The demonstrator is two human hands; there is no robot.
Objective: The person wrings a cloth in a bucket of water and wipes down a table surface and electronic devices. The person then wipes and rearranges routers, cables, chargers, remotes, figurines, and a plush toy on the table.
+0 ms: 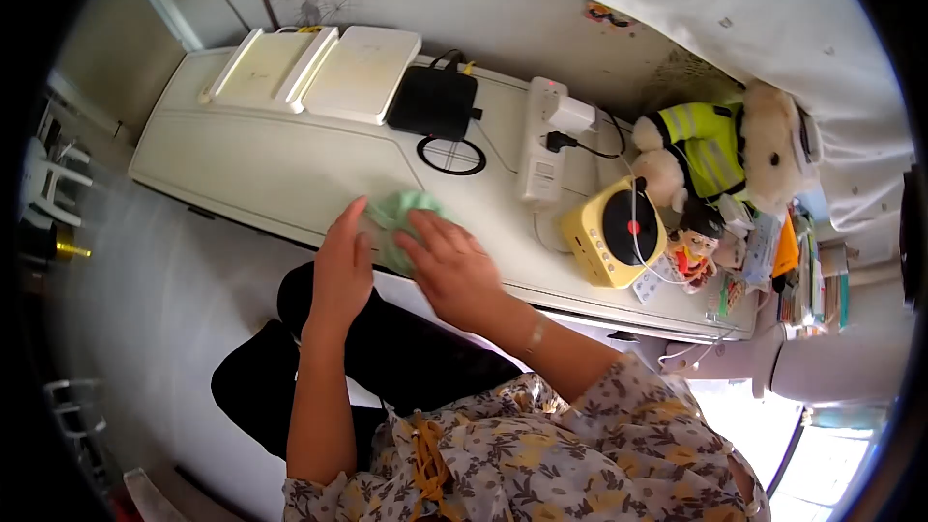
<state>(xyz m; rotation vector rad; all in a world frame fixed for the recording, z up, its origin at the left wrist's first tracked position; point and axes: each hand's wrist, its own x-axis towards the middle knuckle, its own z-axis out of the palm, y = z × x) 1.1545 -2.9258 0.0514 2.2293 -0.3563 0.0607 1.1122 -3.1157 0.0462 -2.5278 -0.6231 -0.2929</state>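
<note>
A crumpled pale green cloth (pixel 404 203) lies near the front edge of the white cabinet top (pixel 290 169). My right hand (pixel 456 266) presses down on it, fingers bent over its right side, and hides part of the cloth. To the cloth's left, my left hand (pixel 342 266) is held with fingers stretched out and thumb apart. It holds nothing; whether its fingertips touch the cloth I cannot tell. Behind the cloth is a thin black ring (pixel 450 171).
Two white router-like boxes (pixel 360 74) and a black box (pixel 434 102) line the back. Rightward are a power strip (pixel 542 150) with plugs, a yellow record-player-shaped device (pixel 592 249), a plush toy (pixel 710 150) in a vest, a doll (pixel 698 235) and books (pixel 817 290). Loose cables trail among them.
</note>
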